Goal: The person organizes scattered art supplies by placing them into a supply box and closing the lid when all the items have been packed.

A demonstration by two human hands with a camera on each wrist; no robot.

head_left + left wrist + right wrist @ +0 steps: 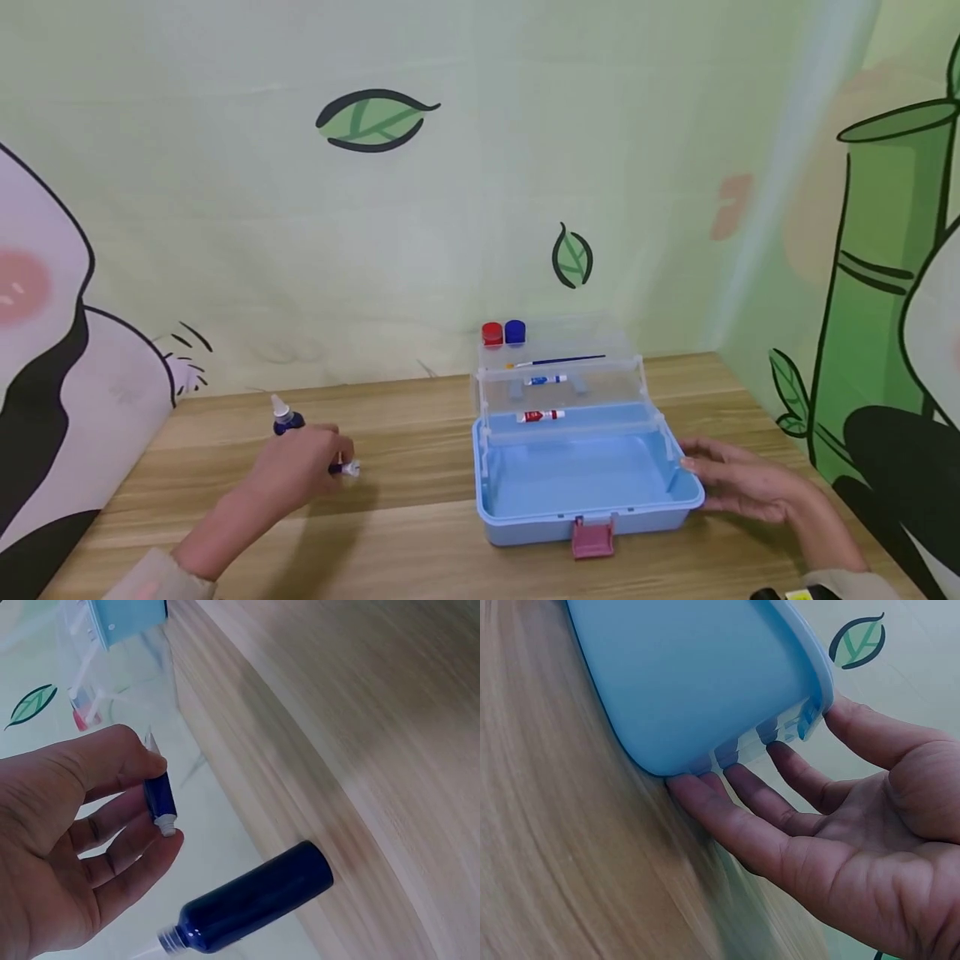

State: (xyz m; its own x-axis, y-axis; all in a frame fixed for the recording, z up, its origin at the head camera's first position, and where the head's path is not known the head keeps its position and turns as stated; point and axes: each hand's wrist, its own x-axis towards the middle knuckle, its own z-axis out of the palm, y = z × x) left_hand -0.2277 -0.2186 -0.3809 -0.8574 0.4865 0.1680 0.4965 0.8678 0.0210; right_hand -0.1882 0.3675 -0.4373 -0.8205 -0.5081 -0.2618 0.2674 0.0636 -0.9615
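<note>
My left hand (300,467) pinches a small dark blue paint tube (160,796) between thumb and fingers, its white end pointing out. Just beyond this hand stands a dark blue bottle (259,896) with a pale pointed nozzle, partly hidden behind the hand in the head view. A light blue storage box (588,527) with its clear trays raised open is on the table at the right. At the box's right end, my right hand (750,483) has its thumb over the rim and its fingertips against the outer wall.
The clear trays hold a red-labelled tube (542,416), a blue-labelled tube (546,380) and a paintbrush (558,361). A red paint pot (492,334) and a blue paint pot (515,332) sit at the top left. A pink latch (592,540) hangs at the box's front. Behind the wooden table (405,533) is a printed backdrop.
</note>
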